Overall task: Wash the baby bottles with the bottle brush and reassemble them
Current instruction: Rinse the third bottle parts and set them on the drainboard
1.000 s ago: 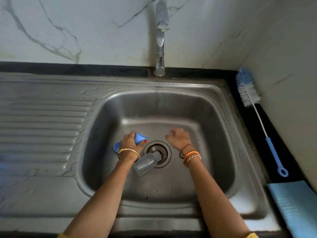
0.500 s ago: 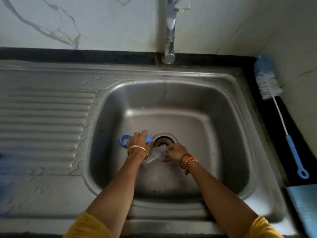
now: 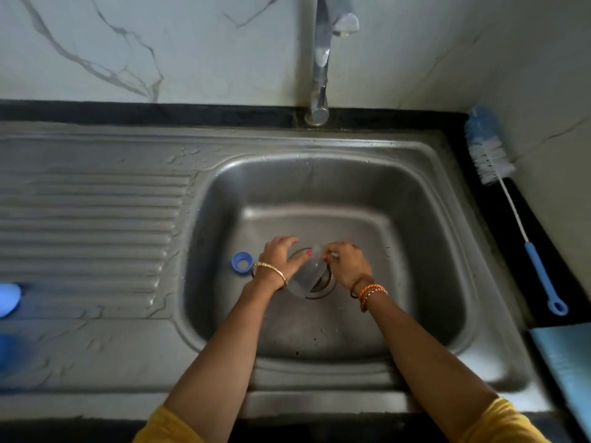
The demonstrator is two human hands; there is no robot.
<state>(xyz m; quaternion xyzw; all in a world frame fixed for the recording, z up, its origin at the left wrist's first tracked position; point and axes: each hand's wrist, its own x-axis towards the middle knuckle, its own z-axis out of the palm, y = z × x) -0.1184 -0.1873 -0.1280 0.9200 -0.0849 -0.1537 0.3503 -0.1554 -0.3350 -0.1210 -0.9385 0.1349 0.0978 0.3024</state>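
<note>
Both hands are low inside the steel sink point(image 3: 415, 174), just over the drain. The left hand point(image 3: 281, 259) grasps the clear baby bottle point(image 3: 308, 274) from the side, its thumb across the upper part. The right hand point(image 3: 347, 265) pinches something small and pale at the mouth of the bottle; I cannot tell what it is. The blue ring point(image 3: 241, 263) lies on the sink floor, just beside the left wrist. The bottle brush point(image 3: 511, 206) lies on the dark desk point(image 3: 499, 225) at the right, well apart from the hands, its bristles toward the wall.
</note>
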